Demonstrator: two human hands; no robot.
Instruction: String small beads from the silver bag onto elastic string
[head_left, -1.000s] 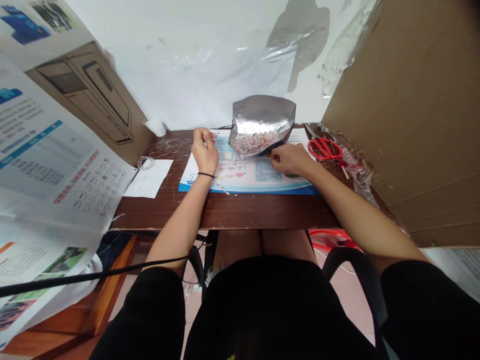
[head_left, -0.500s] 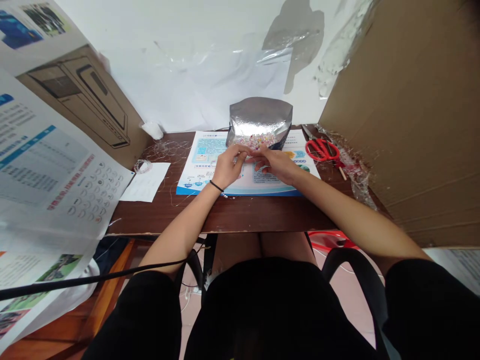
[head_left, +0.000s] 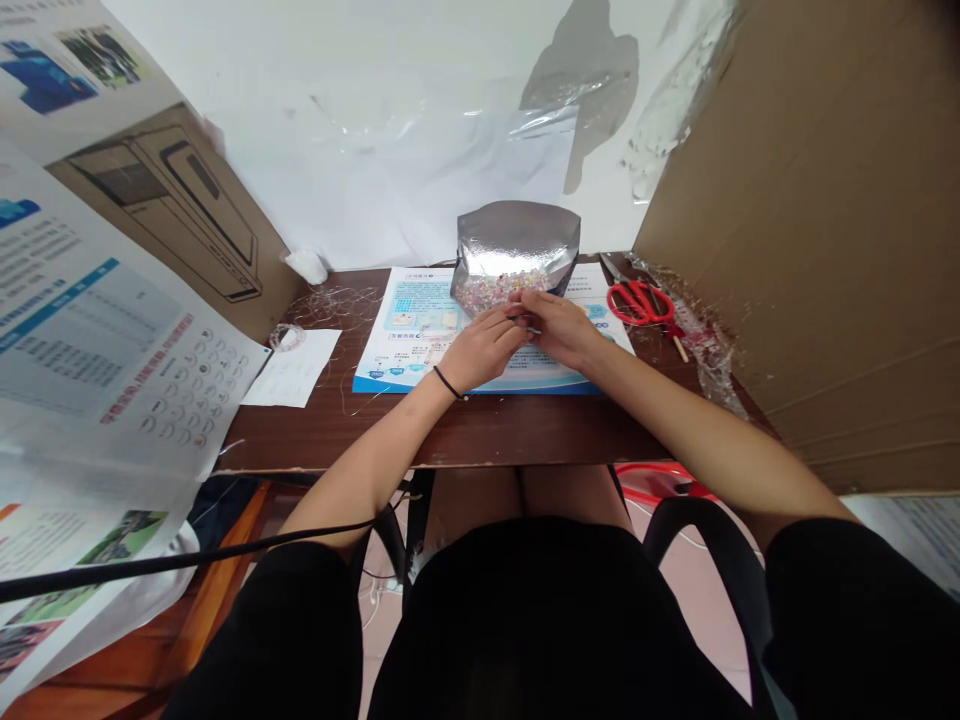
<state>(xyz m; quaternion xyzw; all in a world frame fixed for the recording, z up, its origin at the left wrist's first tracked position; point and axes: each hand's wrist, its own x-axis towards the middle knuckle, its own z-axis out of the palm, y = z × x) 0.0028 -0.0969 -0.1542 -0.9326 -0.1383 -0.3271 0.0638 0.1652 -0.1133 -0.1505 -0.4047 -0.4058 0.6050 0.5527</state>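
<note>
1. Both hands meet at the centre of the frame, right in front of the open mouth of a silver foil pouch (head_left: 516, 240). The pouch stands towards the back of the table, with a heap of small pink and white beads (head_left: 495, 292) showing inside.
2. The grip looks narrow on both sides: the left hand (head_left: 481, 350) and the right hand (head_left: 559, 330) are close together, their fingertips gathered to a pinch. From here I can't tell whether they hold a bead, a thread or nothing.
3. The step in hand looks like close fingertip work at the pouch's lip. The next move seems to call for steady, small finger movements.
4. The pouch rests on a blue-edged printed leaflet (head_left: 405, 335), which lies on a dark wooden table (head_left: 450, 440). Red-handled scissors (head_left: 637, 303) lie to the right, and a tangle of fine clear thread (head_left: 330, 300) lies to the left.
</note>
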